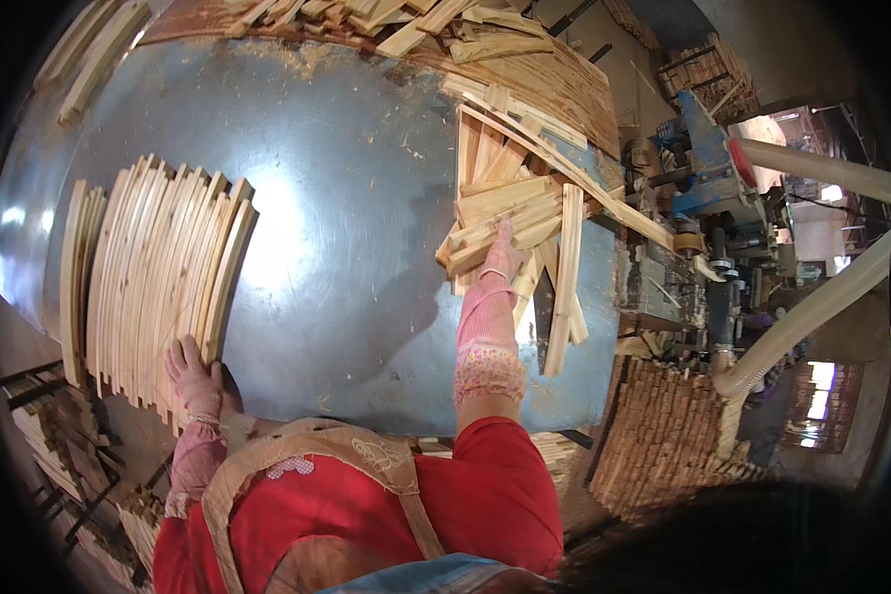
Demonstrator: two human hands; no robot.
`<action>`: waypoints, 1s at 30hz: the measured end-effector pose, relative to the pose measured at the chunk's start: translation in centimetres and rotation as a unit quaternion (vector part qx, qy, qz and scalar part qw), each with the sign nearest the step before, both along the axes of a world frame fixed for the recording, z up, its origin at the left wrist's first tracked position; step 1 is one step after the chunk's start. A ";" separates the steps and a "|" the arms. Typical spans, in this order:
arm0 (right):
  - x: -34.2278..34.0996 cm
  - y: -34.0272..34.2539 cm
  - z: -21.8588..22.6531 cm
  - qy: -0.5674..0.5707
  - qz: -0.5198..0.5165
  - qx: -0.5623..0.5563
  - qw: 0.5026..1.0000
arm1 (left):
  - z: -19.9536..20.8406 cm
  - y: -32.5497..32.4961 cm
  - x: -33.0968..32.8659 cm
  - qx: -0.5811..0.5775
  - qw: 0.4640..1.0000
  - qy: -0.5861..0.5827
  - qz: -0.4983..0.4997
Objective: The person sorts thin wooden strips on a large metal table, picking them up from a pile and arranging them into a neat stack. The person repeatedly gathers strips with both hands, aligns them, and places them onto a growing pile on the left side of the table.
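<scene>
Strips (pixel 203 262) of pale, knotty wood lie in a row (pixel 144 282) at left and a jumbled pile (pixel 505 195) at right. Beneath is a shiny grey table (pixel 351 267) flecked with shavings; a blue machine (pixel 708 153) stands beyond its right end. The left hand (pixel 197 383) spreads flat on the row's near end; the right hand (pixel 504 255) touches the pile, its grip unclear.

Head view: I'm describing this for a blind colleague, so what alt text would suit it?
A person's gloved left hand rests on a neat row of wooden strips while the gloved right hand touches a jumbled pile of wood on a shiny table. A blue machine stands to the right.
</scene>
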State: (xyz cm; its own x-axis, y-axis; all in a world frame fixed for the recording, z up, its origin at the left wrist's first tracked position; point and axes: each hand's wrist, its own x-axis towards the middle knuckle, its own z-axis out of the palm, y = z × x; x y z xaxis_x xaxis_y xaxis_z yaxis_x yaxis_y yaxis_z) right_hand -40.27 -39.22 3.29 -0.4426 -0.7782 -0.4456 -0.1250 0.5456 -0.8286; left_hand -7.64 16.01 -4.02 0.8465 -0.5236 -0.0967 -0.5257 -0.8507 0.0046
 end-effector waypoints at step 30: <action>-2.3 29.6 -6.7 -0.138 0.254 0.202 0.936 | 6.5 -11.2 -5.2 -0.155 0.547 0.820 -0.060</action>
State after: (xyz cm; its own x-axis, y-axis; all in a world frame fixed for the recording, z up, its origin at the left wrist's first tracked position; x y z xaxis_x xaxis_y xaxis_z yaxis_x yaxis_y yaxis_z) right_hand -42.58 -9.59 -3.45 0.1150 -0.6006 -0.7912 -0.2651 0.7491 -0.6072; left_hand -12.84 4.76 2.50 -0.2890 -0.7716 -0.5667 0.3503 -0.6361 0.6875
